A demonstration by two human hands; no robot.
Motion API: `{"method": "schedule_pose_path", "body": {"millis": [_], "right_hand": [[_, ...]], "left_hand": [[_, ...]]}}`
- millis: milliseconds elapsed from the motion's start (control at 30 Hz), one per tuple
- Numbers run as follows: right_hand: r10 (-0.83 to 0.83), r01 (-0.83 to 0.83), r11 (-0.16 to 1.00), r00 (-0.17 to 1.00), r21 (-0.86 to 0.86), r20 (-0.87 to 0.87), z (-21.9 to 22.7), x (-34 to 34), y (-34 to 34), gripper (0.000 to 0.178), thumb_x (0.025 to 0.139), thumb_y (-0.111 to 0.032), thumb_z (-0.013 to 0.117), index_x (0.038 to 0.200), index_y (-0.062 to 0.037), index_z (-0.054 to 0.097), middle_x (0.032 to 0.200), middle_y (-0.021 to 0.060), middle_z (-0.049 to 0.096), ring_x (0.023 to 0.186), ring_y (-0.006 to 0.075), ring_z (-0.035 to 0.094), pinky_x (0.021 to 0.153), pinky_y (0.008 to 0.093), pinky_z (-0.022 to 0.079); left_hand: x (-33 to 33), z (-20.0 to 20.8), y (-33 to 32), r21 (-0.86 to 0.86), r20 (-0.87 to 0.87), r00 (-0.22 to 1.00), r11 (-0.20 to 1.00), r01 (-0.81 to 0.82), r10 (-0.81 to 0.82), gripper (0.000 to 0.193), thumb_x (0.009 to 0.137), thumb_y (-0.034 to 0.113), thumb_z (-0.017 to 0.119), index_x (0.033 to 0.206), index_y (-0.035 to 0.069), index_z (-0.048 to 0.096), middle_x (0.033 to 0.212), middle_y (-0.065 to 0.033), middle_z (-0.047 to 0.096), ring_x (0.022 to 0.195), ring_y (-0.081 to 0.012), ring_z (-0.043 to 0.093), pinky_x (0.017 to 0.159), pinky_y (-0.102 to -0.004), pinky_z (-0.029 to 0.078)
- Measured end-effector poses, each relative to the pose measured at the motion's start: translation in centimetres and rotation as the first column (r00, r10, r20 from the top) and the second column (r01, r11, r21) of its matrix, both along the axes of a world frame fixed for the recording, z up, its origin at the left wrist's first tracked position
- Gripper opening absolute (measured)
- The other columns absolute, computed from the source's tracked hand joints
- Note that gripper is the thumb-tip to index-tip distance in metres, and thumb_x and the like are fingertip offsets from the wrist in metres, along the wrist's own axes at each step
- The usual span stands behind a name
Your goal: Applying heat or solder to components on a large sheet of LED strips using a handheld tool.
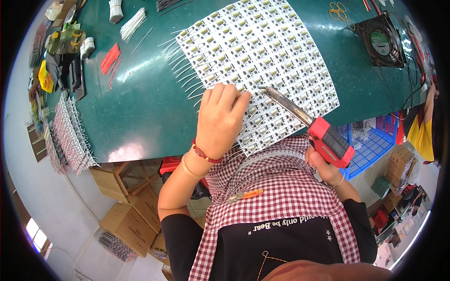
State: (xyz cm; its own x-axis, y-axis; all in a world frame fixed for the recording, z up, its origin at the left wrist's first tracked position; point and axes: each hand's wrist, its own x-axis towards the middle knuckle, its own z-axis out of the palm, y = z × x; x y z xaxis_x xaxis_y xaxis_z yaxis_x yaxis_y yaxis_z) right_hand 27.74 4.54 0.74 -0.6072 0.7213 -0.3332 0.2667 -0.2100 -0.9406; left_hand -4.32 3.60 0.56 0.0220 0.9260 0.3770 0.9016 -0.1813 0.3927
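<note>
A large white panel of small circuit boards [262, 44] lies on the green table, its near corner reaching over the table's edge. White wires [180, 63] stick out along its left side. My left hand [220, 114] rests over the panel, fingers curled and pinched together; whatever lies between the fingertips is hidden. In my right hand [323, 166] is a red and black soldering iron [330, 143], gripped by its handle. The iron's tip touches or hovers just over the boards, right of my left fingertips; I cannot tell which.
Bundles of white wires [133, 24] and red wires [110, 58] lie at the far left. A black fan [382, 41] stands at the far right, near rubber bands [338, 10]. Wired panels [70, 133] hang over the left edge. A blue crate [370, 150] sits below right, cardboard boxes [126, 227] below left.
</note>
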Motion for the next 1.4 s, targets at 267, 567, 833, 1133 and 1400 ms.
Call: {"method": "schedule_pose_path", "body": {"millis": [267,567,833,1133,1400], "right_hand": [[-0.124,0.115,0.991,0.982,-0.067,-0.146,1.2,-1.8,0.9,0.027,0.095,-0.006,0.064,0.121,0.0009,0.062,0.091,0.0004,0.06,0.081,0.0092,0.055,0.072,0.03,0.047],[-0.061,0.05,0.991,0.995,-0.126,-0.082,0.5,-1.8,1.0,0.021,0.093,-0.002,0.066,0.114,-0.0025,0.063,0.089,-0.0008,0.059,0.08,0.0077,0.054,0.07,0.0286,0.046],[-0.133,0.133,0.991,0.991,-0.032,-0.004,0.6,-2.3,1.0,0.024,0.084,-0.006,0.075,0.107,-0.0013,0.068,0.089,0.0052,0.063,0.071,0.0131,0.061,0.063,0.029,0.047],[-0.146,0.146,0.989,0.989,-0.017,-0.014,1.0,-2.3,0.9,0.024,0.084,-0.005,0.073,0.106,-0.0007,0.067,0.085,0.0051,0.063,0.07,0.0133,0.06,0.063,0.03,0.047],[-0.119,0.119,0.993,0.993,-0.019,0.014,0.8,-2.1,1.0,0.019,0.083,-0.004,0.072,0.101,-0.0011,0.066,0.081,0.004,0.061,0.066,0.0126,0.056,0.06,0.0296,0.045]], "left_hand": [[-0.2,1.7,-0.1,0.115,-0.081,0.994,0.992,-0.057,0.067,0.026,0.07,-0.002,0.073,0.094,0.009,0.072,0.078,-0.0009,0.054,0.073,-0.0197,0.054,0.066,-0.0347,0.041],[0.1,-0.6,0.2,0.066,-0.086,0.994,0.996,-0.065,0.071,0.027,0.067,-0.003,0.071,0.092,0.008,0.073,0.075,-0.0016,0.05,0.071,-0.02,0.051,0.064,-0.0338,0.041],[0.4,-0.8,0.2,0.072,-0.037,0.997,0.995,-0.071,0.073,0.028,0.066,-0.005,0.071,0.091,0.006,0.072,0.074,-0.0026,0.049,0.07,-0.0206,0.051,0.063,-0.0341,0.042],[0.8,-0.7,0.3,0.085,-0.044,0.996,0.994,-0.075,0.079,0.028,0.066,-0.005,0.071,0.092,0.005,0.072,0.074,-0.0035,0.048,0.069,-0.0209,0.05,0.062,-0.0339,0.042],[1.0,-0.7,0.1,0.076,-0.05,0.996,0.994,-0.075,0.078,0.028,0.067,-0.005,0.069,0.093,0.004,0.072,0.075,-0.0038,0.049,0.069,-0.0208,0.05,0.062,-0.0331,0.043]]}}
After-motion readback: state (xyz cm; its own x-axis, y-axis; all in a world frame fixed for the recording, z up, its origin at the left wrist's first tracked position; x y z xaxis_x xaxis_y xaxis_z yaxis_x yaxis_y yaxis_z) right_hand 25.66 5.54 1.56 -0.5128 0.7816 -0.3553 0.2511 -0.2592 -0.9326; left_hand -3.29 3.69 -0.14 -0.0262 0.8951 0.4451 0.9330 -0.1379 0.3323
